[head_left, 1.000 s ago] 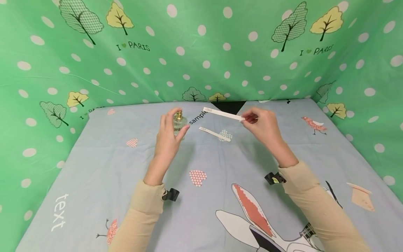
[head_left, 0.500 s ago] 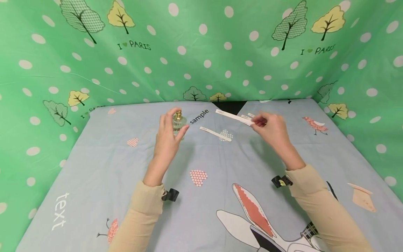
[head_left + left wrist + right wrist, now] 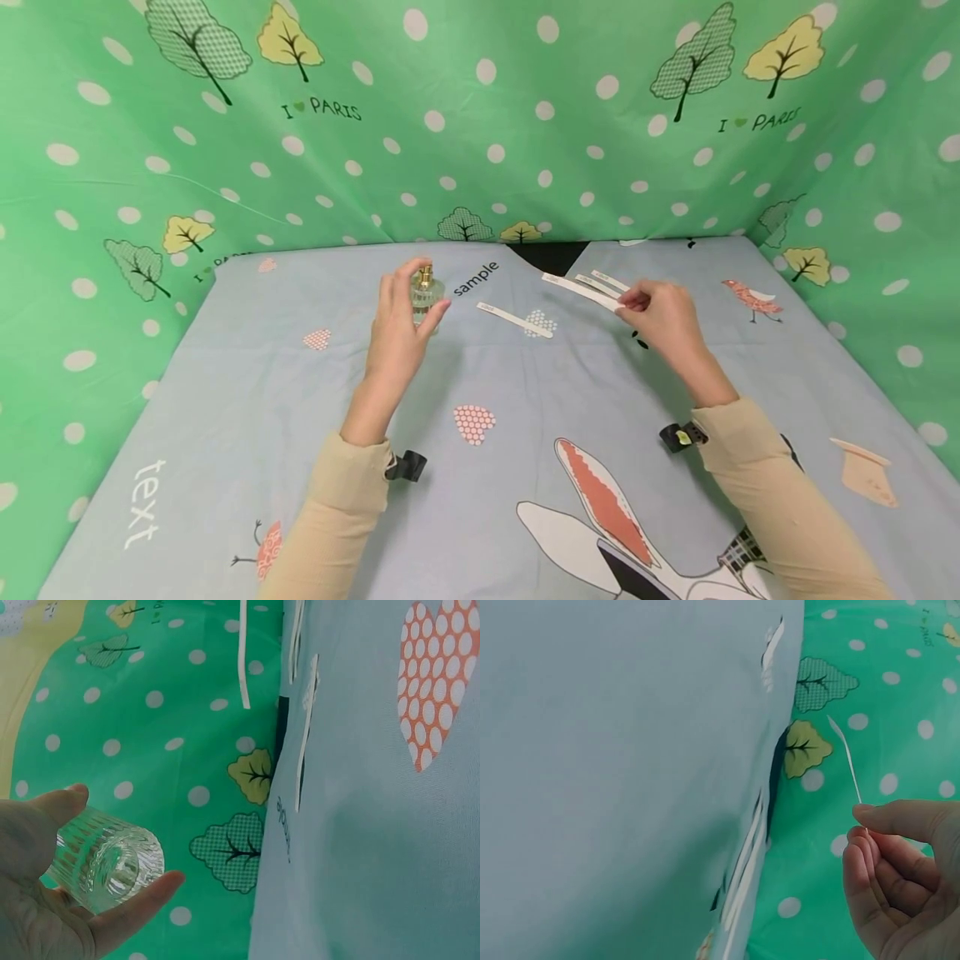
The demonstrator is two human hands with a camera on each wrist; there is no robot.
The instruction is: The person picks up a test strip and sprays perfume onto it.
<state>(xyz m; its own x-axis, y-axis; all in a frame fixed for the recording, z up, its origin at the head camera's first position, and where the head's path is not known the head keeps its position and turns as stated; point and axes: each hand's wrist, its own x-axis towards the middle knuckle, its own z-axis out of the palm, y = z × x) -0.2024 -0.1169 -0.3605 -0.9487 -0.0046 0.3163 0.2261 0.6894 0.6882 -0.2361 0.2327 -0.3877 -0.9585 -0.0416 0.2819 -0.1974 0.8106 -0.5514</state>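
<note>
A glass perfume bottle (image 3: pixel 425 297) with a gold sprayer is raised above the bed-like cloth, and my left hand (image 3: pixel 396 312) grips it, index finger over the top. In the left wrist view the ribbed glass base of the perfume bottle (image 3: pixel 112 859) shows between thumb and fingers. My right hand (image 3: pixel 666 315) pinches one end of a white paper test strip (image 3: pixel 579 290); the right wrist view shows this thin test strip (image 3: pixel 850 765) edge-on, held up off the cloth. Another paper strip (image 3: pixel 514 319) lies on the cloth between my hands.
Two more paper strips (image 3: pixel 604 284) lie behind my right hand, partly hidden by it. The grey-blue printed cloth (image 3: pixel 247 400) covers the table. A green dotted curtain (image 3: pixel 420 183) hangs along the back and sides.
My right hand has moved right and slightly nearer with its paper strip, away from the perfume bottle. Two lying strips have come into sight beside it. My left hand stays nearly still.
</note>
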